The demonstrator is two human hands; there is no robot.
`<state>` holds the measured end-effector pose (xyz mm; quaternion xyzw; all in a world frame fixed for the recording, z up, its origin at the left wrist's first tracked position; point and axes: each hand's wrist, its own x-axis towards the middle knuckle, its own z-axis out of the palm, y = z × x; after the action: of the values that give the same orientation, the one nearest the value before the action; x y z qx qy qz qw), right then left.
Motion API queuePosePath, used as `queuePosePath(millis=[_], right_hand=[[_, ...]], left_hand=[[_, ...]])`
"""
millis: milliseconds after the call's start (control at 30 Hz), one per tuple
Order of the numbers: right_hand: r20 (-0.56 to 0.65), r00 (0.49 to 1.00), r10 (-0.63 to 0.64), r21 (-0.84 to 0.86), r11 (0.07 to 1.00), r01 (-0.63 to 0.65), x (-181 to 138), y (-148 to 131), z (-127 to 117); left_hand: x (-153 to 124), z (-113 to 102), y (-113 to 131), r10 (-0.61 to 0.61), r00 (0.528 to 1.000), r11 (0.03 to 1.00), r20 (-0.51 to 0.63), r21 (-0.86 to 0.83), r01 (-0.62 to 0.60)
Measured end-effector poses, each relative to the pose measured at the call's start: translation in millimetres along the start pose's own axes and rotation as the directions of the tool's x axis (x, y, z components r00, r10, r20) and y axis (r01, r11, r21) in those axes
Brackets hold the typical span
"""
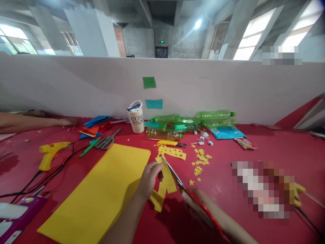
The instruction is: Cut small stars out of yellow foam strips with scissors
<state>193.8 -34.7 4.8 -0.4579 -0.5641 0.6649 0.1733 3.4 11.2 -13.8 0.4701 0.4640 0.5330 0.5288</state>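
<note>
Between the thumb and fingers of my left hand point(151, 176) is a yellow paper strip point(168, 177). My right hand point(194, 205) grips red-handled scissors point(203, 206), whose blades reach up beside the strip's top end. Whether the blades touch the paper there I cannot tell. More yellow paper pieces point(157, 200) hang or lie below my left hand. To the right of the blades lies a scatter of small yellow paper stars point(200, 159). Just beyond my left hand are yellow strips with star-shaped holes point(174, 152). A large yellow sheet point(106, 189) lies left, partly under my left forearm.
Left are a yellow glue gun point(49, 154) with black cables, green-handled scissors point(105, 141), folded coloured pieces point(95, 125) and a person's arm point(33, 122). At the back stand a white cup point(136, 118) and green plastic bottles point(188, 122). A yellow cutter point(166, 143) lies in front.
</note>
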Motion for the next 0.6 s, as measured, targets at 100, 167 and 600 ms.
queuePosePath(millis=[100,167,600], right_hand=[[-0.016,1.000,-0.019,0.008,1.000,0.019,2.1,2.5,1.2],[-0.026,1.000,-0.012,0.013,1.000,0.012,2.2,2.2,1.8],[-0.052,0.998,-0.026,-0.102,0.995,0.021,2.6,-2.4,-1.0]], left_hand=[[0.3,0.1,-1.6,0.002,1.000,1.000,0.010,-0.006,-0.002],[0.5,0.3,-2.7,-0.001,1.000,1.000,0.005,-0.017,0.001],[-0.7,3.4,1.0,-0.030,0.999,0.994,-0.017,-0.108,0.028]])
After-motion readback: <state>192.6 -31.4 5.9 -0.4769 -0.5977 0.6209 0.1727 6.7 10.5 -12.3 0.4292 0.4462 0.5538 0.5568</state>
